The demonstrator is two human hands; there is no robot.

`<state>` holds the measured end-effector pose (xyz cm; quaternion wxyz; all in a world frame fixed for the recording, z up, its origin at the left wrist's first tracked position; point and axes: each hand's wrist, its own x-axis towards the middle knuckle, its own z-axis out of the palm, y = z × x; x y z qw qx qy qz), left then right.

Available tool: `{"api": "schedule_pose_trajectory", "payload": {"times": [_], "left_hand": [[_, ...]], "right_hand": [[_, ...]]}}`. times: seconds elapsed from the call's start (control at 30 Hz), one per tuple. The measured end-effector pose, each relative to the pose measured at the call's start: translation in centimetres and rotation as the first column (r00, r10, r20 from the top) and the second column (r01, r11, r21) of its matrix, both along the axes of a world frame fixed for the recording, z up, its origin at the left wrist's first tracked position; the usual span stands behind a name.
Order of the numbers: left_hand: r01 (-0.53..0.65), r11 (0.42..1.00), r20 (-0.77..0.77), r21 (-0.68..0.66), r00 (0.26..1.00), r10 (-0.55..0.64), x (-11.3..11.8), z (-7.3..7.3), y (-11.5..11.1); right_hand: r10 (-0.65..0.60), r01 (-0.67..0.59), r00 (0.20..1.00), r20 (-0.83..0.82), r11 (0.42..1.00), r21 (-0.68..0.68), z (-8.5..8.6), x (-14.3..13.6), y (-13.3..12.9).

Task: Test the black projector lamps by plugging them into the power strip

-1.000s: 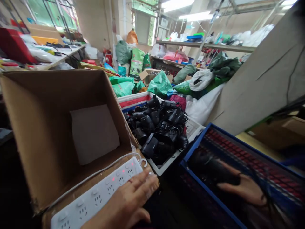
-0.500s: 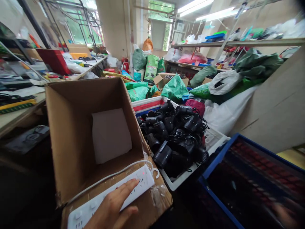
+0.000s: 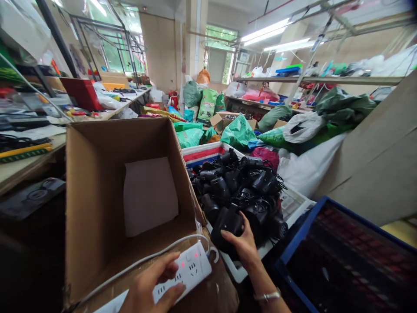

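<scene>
A white power strip [image 3: 195, 266] with small red lights lies on a flap of the cardboard box [image 3: 87, 208], its cable running along the flap edge. Over the strip is my left hand [image 3: 154, 282], thumb and fingers apart and nothing between them. My right hand [image 3: 244, 243], with a bracelet at the wrist, grips a black device [image 3: 228, 224] at the near edge of a heaped pile of black corded devices [image 3: 257, 182]. That pile fills a white crate [image 3: 239, 271]. Inside the box rests a pale sheet [image 3: 150, 195].
A blue crate [image 3: 293, 239] stands at the right. Green bags [image 3: 239, 130] and a white sack [image 3: 312, 161] lie beyond the pile. On the left is a cluttered worktable [image 3: 58, 145]; a loaded shelf [image 3: 352, 80] spans the back right.
My right hand has come in from over the blue crate and taken hold of a black device. My left hand has drawn back slightly, and more red lights show on the strip. The view has tilted up.
</scene>
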<state>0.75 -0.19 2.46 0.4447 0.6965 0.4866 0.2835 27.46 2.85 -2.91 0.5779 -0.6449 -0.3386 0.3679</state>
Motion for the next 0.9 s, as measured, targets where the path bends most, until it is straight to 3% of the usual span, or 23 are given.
{"api": "schedule_pose_trajectory", "payload": {"times": [0.03,0.1,0.2,0.3,0.37,0.47,0.57,0.63,0.7,0.8,0.9], "left_hand": [[0.002,0.998,0.033,-0.07,0.999,0.0,0.6,0.6,0.4],[0.057,0.98,0.152,-0.19,0.988,-0.028,2.1,2.2,1.1],[0.177,0.952,0.329,-0.251,0.94,-0.088,4.4,5.0,1.6],[0.117,0.979,0.191,-0.168,0.978,-0.084,5.3,7.0,1.4],[0.069,0.99,0.098,-0.122,0.994,-0.057,4.9,7.3,1.2],[0.003,0.984,0.108,-0.176,0.994,0.016,3.2,6.3,0.9],[-0.123,0.965,0.138,-0.23,0.978,0.158,1.5,5.4,0.7],[-0.158,0.963,0.126,-0.218,0.974,0.188,0.9,5.4,0.4],[-0.144,0.97,0.08,-0.197,0.983,0.162,0.8,6.0,0.0],[-0.104,0.98,-0.006,-0.172,0.995,0.104,0.8,7.4,-0.9],[-0.093,0.987,-0.066,-0.131,0.994,0.085,0.5,8.4,-1.9]], "right_hand": [[0.049,-0.053,0.997,0.062,0.996,0.066,1.3,-0.2,-1.0],[0.088,-0.169,0.936,0.341,0.961,0.217,3.7,-1.1,-2.9],[-0.013,-0.359,0.668,0.744,0.871,0.337,5.4,-3.3,-4.7],[-0.056,-0.436,0.538,0.841,0.835,0.334,5.2,-5.3,-5.7],[0.031,-0.491,0.55,0.834,0.82,0.294,4.7,-5.4,-6.1],[0.321,-0.596,0.672,0.668,0.769,0.23,4.2,-3.0,-6.3],[0.399,-0.485,0.783,0.476,0.872,0.067,2.9,0.3,-5.8],[0.429,-0.433,0.79,0.438,0.896,-0.097,1.7,1.2,-5.3],[0.513,-0.491,0.746,0.426,0.855,-0.169,0.4,0.4,-5.0],[0.506,-0.53,0.719,0.477,0.843,-0.096,-0.7,-2.3,-4.7],[0.328,-0.379,0.791,0.517,0.925,-0.008,-0.6,-3.4,-4.5]]}}
